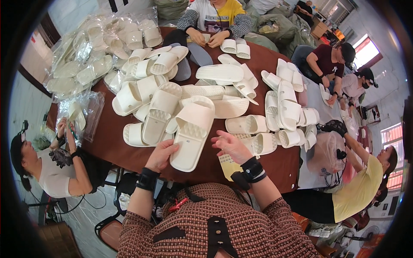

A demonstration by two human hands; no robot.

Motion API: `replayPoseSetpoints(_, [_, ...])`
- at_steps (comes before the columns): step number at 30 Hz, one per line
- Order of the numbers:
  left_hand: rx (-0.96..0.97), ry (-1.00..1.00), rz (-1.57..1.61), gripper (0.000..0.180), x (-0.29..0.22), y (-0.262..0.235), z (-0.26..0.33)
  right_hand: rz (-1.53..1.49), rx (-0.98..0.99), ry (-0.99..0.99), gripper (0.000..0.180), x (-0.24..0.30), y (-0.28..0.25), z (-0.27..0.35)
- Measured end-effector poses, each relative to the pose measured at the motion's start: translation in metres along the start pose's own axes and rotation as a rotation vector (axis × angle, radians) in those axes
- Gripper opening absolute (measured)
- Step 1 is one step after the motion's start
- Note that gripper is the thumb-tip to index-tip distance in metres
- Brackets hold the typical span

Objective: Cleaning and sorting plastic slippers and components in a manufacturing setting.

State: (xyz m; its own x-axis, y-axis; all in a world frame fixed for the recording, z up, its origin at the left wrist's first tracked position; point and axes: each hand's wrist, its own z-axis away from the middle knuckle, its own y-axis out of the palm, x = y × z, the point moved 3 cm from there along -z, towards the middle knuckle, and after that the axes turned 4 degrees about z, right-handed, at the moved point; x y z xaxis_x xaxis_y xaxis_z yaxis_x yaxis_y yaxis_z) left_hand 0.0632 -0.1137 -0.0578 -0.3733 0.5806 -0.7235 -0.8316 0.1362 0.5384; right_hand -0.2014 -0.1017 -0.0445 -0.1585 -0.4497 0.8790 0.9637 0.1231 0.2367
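Note:
My left hand (161, 154) grips the left edge of a cream slide slipper (189, 148), thumb on its footbed. The slipper is tilted up in front of me, its wide strap away from me and a small dark mark near the heel. To its right my right hand (232, 146) hovers apart from it, fingers bent and spread, with nothing visible in them. Below that hand lies a yellow sheet of small labels (230, 167), partly hidden by my wrist. Just beyond my hands is a loose heap of cream slippers (162, 112), some overturned.
The brown-covered table (109, 144) holds more slippers (288, 105) at right and bagged pairs (92, 51) at far left. Grey slippers (199, 56) lie near a person (215, 21) across the table. Other people work at left and right. A plastic-wrapped bundle (325, 152) stands at right.

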Motion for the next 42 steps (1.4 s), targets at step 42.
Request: replayPoseSetpoints(42, [-0.663,0.276,-0.915,0.038,0.068,-0.118,-0.012,0.184,0.061,0.031,0.040,-0.065,-0.015,0.004])
